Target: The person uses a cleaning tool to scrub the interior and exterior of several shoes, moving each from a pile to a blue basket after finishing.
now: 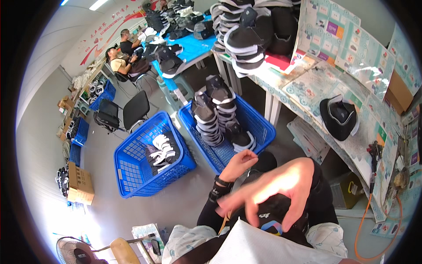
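Observation:
My left hand (237, 166), with a black watch and band at its wrist, is raised in front of the lap. Its fingers curl in with the tips close together; whether something thin lies between them I cannot make out. My right hand (281, 187) is nearer and larger, partly blurred. Its fingers are spread and point down and left, with nothing seen between them. Under it is dark fabric (283, 204) with a white mark and a coloured patch, partly covered by the hand. A white cloth (250, 244) lies nearest me. Just beyond the hands stands a blue basket (269, 131) holding stacked black-and-white shoe uppers (209, 121).
A second blue basket (127, 185) with more uppers stands to the left. One black upper (338, 116) lies on the paper-covered bench (307, 90) at right, near an orange hose (357, 237). Chairs (135, 110) and two seated people (118, 61) are farther back; a fan (74, 253) stands lower left.

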Tool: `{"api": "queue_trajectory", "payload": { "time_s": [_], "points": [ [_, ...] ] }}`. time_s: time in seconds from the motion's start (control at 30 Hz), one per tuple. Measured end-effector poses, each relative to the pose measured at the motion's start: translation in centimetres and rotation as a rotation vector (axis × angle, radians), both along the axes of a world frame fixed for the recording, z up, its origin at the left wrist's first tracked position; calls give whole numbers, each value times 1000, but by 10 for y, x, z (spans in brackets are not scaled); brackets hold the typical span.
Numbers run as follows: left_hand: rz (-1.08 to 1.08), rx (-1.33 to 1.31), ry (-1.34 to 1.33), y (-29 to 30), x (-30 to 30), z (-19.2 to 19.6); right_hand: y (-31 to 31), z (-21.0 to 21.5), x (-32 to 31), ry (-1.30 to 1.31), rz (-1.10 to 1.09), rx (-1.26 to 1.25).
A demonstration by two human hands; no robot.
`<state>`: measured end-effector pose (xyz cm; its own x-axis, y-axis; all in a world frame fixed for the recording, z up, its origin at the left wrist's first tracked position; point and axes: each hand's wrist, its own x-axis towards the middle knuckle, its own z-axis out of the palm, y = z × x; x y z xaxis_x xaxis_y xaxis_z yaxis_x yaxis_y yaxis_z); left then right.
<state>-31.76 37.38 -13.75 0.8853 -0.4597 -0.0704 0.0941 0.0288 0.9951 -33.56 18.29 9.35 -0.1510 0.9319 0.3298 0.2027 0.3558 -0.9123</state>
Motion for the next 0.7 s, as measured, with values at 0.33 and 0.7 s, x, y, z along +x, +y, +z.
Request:
{"api": "queue_trajectory", "payload": {
  "time_s": [0.33, 0.7],
  "points": [
    [-43, -147, 22, -20, -4, -7, 37, 78, 50, 974, -567, 329],
    [268, 172, -285, 50, -7, 41, -85, 51, 3, -263, -1334, 680]
  ]
}}
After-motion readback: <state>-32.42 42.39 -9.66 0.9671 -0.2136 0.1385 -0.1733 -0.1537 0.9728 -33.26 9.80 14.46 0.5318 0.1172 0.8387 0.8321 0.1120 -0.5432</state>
